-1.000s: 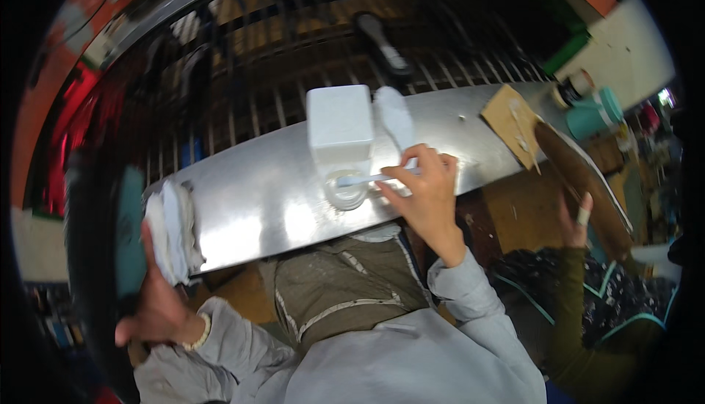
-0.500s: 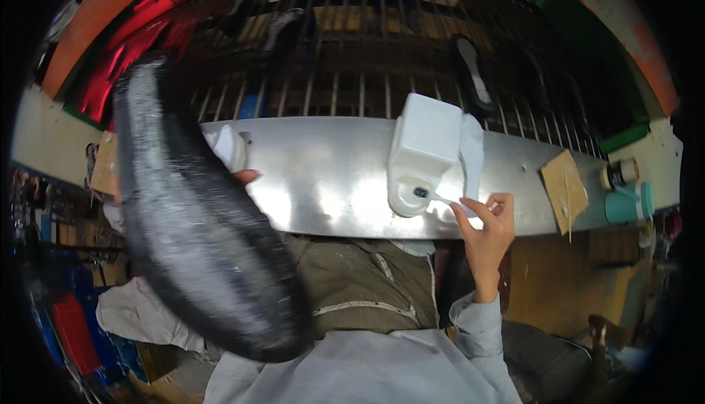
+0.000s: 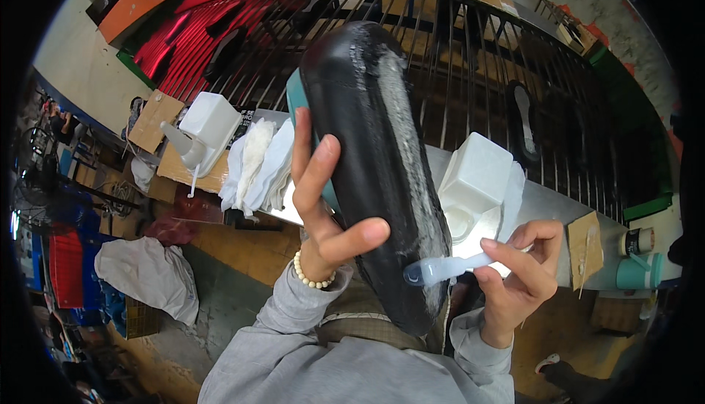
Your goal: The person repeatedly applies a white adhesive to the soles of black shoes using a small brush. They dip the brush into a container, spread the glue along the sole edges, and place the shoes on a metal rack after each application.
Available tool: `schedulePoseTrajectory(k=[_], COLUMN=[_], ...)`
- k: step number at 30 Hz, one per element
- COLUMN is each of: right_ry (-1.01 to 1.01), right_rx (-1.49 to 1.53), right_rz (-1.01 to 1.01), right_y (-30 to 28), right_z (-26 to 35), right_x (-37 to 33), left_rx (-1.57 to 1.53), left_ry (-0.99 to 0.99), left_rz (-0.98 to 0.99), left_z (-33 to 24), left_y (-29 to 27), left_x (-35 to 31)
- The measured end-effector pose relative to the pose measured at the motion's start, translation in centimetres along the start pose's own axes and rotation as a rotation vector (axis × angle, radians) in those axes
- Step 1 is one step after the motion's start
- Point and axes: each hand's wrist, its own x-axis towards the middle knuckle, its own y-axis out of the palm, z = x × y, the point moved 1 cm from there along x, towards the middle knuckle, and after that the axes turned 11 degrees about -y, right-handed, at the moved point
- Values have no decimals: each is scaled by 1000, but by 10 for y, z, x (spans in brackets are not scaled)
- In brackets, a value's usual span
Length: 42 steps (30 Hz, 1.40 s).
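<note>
A black shoe upper [image 3: 367,110], stretched over a teal last [image 3: 296,94], is held tilted before me. A rough whitish band runs along its lower edge. My left hand [image 3: 319,213] grips it from the left side, thumb across the black surface and fingers against the last. In my right hand [image 3: 521,279] a small brush with a pale handle [image 3: 459,264] is pinched between thumb and fingers. Its translucent, bluish end lies over the whitish band near the shoe's lower end. Just beyond stands a white square container [image 3: 481,173] with a cup-shaped spout, partly behind the shoe.
Beyond the metal bench, a rack of bars [image 3: 470,74] carries soles, one dark with a grey middle [image 3: 523,118]. Left are folded white cloths [image 3: 257,162] and another white container [image 3: 211,119]. Right are cardboard [image 3: 584,250] and a teal mug [image 3: 637,273].
The shoe has swung from the left to the middle and turned more upright. My right hand has lifted the brush out of the container's cup and brought it to the shoe. The view has shifted.
</note>
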Motion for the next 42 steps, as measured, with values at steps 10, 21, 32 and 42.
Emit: schedulePoseTrajectory(k=[10, 21, 32, 42], right_ry=[-171, -251, -306, -365], right_rx=[-151, -222, -240, -149], right_rz=[-103, -226, -260, -219], right_y=[1, -13, -16, -25], right_z=[1, 2, -2, -12], right_x=[35, 55, 58, 62], left_rx=[-59, -159, -238, -174], left_ry=[18, 41, 41, 113], left_rz=[100, 132, 120, 132], left_z=[-32, -54, -60, -59], left_y=[3, 7, 9, 3], left_x=[-3, -11, -16, -16])
